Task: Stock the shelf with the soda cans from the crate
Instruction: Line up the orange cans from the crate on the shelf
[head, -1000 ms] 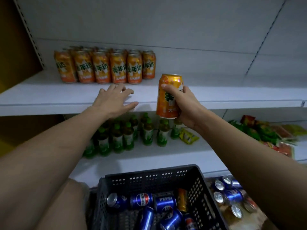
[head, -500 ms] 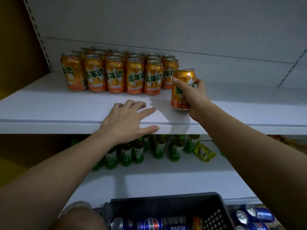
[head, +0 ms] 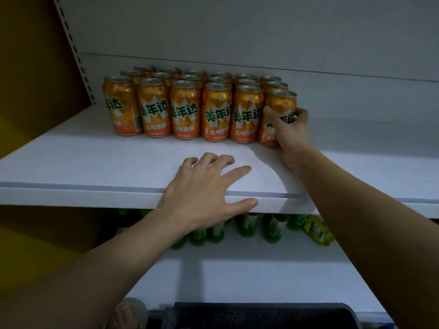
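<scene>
Several orange soda cans (head: 185, 112) stand in rows on the white upper shelf (head: 95, 162). At the right end of the front row stands one more orange can (head: 281, 103), upright on the shelf and touching its neighbour. My right hand (head: 288, 131) grips this can around its lower half. My left hand (head: 204, 193) rests flat on the shelf's front edge, fingers spread, thumb over the lip. The dark crate (head: 261, 314) shows only its rim at the bottom; its contents are out of view.
Green bottles (head: 247, 226) and a yellow packet (head: 319, 230) sit on the lower shelf (head: 237, 276). A slotted upright (head: 73, 51) and yellow side panel bound the shelf at left. Bare shelf extends right of the cans.
My right hand has carried the can from in front of the shelf onto it and slid it left against the front row. The view has moved closer and higher; my left hand stays on the edge.
</scene>
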`<state>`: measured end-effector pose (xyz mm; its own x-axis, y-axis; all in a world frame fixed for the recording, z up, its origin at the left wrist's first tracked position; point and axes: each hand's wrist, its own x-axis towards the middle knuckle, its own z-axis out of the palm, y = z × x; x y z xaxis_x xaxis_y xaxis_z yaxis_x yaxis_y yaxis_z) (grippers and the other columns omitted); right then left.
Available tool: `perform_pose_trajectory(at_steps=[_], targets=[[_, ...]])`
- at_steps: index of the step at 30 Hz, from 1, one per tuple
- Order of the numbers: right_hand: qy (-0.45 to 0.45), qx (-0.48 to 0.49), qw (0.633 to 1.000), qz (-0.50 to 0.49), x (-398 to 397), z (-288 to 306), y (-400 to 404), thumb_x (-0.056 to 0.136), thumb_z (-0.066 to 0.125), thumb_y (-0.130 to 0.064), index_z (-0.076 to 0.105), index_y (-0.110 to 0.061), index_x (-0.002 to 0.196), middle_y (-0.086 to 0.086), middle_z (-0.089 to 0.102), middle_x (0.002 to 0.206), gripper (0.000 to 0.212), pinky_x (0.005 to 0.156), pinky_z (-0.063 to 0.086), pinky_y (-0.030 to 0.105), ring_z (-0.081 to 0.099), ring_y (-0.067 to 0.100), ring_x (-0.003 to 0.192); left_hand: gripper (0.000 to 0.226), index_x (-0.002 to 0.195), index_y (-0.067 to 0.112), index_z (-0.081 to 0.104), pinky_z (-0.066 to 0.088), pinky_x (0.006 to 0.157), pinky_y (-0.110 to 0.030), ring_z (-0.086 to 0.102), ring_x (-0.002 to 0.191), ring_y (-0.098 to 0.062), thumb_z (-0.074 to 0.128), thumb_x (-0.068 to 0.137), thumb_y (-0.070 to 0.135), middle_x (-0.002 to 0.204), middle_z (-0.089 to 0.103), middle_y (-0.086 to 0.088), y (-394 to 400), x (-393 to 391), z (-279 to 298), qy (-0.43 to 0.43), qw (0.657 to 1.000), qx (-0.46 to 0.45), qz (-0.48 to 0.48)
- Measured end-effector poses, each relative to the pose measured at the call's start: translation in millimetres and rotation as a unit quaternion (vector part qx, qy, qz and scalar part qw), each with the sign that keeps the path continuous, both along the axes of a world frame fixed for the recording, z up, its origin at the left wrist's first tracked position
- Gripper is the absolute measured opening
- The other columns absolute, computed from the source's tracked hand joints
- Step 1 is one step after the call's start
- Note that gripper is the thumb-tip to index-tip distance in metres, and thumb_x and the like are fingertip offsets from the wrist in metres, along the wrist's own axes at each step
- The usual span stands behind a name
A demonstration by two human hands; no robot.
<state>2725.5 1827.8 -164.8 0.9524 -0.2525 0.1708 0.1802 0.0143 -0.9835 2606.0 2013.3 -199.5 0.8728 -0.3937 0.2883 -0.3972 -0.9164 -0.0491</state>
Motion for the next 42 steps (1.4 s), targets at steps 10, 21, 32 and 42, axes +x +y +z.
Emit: perform_pose_trajectory(at_steps=[10,21,32,42], targets=[[-0.004,-0.045,0.999,-0.012,15.8,-4.9,1.4,0.086,0.074,-0.037,0.027,-0.019,0.130,0.006,0.049,0.133,0.067,0.092,0.049,0.034,0.055,0.020,0.115,0.081,0.150,0.047,0.017,0.026,0.112,-0.042,0.024,0.139,-0.015,0.006,0.078,0.082,0.155,0.025,0.013,-0.4,-1.4,2.4,0.011,1.000,-0.001,0.003],[0.103,-0.145,0.984,0.007,-37.7,4.5,-8.2,0.090,0.071,-0.030,0.030,-0.011,0.145,0.004,0.049,0.136,0.071,0.096,0.042,0.030,0.048,0.015,0.112,0.075,0.150,0.047,0.019,0.029,0.109,-0.045,0.026,0.137,-0.018,0.014,0.084,0.082,0.154,0.027,0.009,-0.2,-4.3,8.4,0.037,0.999,0.014,-0.001],[0.135,-0.234,0.961,0.065,-171.5,24.6,-44.2,0.093,0.064,-0.037,0.056,-0.018,0.121,0.011,0.061,0.120,0.035,0.100,0.051,0.045,0.062,0.028,0.107,0.056,0.151,0.038,0.029,0.027,0.112,-0.042,0.030,0.134,-0.026,0.033,0.098,0.059,0.151,0.033,-0.003,-22.7,-30.1,16.3,0.107,0.991,-0.058,0.046],[0.123,-0.485,0.864,0.065,-265.8,-40.1,-61.5,0.096,0.057,-0.029,0.059,-0.009,0.106,0.009,0.065,0.100,0.022,0.084,0.052,0.043,0.061,0.026,0.092,0.032,0.124,0.030,0.057,0.044,0.098,-0.045,0.049,0.117,-0.026,0.044,0.098,0.042,0.128,0.054,-0.002,-82.7,-127.4,-36.0,0.137,0.934,-0.315,0.092]])
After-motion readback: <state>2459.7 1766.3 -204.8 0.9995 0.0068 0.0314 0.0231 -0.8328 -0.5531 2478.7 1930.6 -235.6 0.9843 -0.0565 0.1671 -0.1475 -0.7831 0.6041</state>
